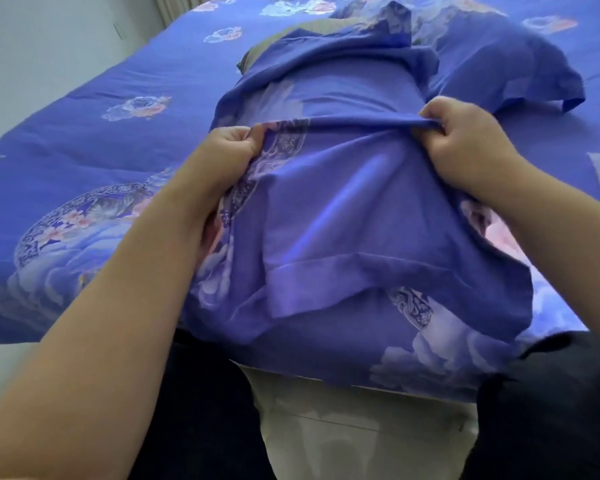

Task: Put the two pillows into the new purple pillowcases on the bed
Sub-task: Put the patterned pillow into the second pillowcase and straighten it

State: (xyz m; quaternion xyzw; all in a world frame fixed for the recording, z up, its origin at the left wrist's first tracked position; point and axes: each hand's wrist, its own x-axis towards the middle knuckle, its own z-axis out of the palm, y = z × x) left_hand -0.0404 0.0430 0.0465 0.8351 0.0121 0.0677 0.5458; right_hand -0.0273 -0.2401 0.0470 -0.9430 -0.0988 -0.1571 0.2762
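While gripped, pillowcase (343, 202) holds pillow (354, 420)

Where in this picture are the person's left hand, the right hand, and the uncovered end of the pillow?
left hand (234, 143), head view, on the knuckles.
right hand (465, 133), head view, on the back of the hand.
pillow (343, 427), head view, on its bare pale end.

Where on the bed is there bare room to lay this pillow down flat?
The quilt lies open left of the left hand, out to the bed's edge. The middle is crowded: the purple pillowcase both hands grip, right hand included, and another pillow behind it.
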